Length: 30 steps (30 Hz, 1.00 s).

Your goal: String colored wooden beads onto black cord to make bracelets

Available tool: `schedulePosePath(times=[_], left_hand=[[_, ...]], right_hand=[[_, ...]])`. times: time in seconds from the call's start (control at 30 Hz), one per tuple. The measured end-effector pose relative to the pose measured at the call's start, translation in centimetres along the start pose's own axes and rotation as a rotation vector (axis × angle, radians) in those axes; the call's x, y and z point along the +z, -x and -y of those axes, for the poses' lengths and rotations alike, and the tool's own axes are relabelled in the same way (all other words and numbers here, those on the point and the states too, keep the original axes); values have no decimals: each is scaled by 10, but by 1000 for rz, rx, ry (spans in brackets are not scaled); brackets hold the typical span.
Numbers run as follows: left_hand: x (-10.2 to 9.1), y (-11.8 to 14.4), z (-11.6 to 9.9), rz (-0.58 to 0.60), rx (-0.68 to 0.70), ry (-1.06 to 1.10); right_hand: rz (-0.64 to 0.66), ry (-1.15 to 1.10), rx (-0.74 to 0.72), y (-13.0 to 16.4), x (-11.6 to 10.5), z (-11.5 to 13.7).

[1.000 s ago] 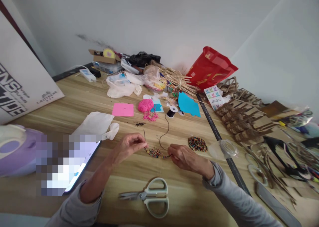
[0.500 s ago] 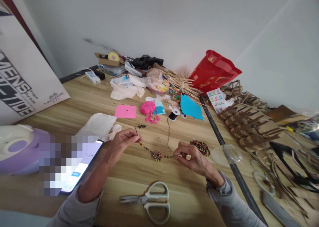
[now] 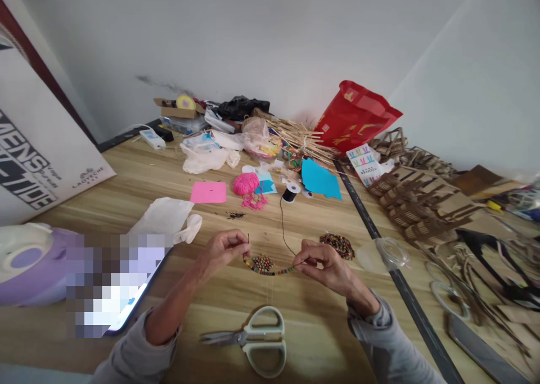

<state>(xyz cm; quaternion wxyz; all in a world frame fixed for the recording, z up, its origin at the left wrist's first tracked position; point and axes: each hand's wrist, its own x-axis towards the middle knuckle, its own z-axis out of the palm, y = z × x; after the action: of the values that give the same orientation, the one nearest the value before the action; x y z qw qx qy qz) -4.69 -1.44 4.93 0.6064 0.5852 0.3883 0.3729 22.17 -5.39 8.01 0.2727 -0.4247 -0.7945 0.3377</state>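
Between my two hands a string of small coloured beads (image 3: pixel 270 272) hangs in a shallow curve. My left hand (image 3: pixel 225 249) pinches its left end, where a short black cord tip sticks up past the fingers. At the other end my right hand (image 3: pixel 317 261) pinches the cord beside the last beads. From there the black cord (image 3: pixel 283 226) runs back to a spool (image 3: pixel 291 192). Just behind the strand lies a small pile of loose beads (image 3: pixel 262 262). To the right of my right hand rests a coil of strung beads (image 3: pixel 337 246).
White-handled scissors (image 3: pixel 265 342) lie in front of the hands. A phone (image 3: pixel 135 294) and white tissue (image 3: pixel 162 215) are at left. Pink yarn (image 3: pixel 246 184), pink paper (image 3: pixel 208 192) and blue paper (image 3: pixel 321 178) lie farther back. A red bag (image 3: pixel 358 117) stands at the back right.
My left hand has moved right, closer to my right hand. The bead strand has gone from nearly straight to a sagging curve in front of the loose pile.
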Motion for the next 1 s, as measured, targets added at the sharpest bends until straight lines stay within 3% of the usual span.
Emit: schedulePosePath(times=[0.13, 0.27, 0.5, 0.8, 1.0], left_hand=[[18, -2, 0, 262, 63, 60], [42, -7, 3, 391, 58, 204], [59, -11, 13, 199, -54, 220], [56, -7, 14, 153, -100, 132], [57, -7, 19, 102, -166, 92]], right_hand=[[41, -77, 19, -4, 3, 7], [35, -109, 4, -11, 11, 10], [-44, -47, -13, -13, 22, -3], [26, -77, 23, -11, 27, -11], [100, 31, 29, -10, 23, -21]])
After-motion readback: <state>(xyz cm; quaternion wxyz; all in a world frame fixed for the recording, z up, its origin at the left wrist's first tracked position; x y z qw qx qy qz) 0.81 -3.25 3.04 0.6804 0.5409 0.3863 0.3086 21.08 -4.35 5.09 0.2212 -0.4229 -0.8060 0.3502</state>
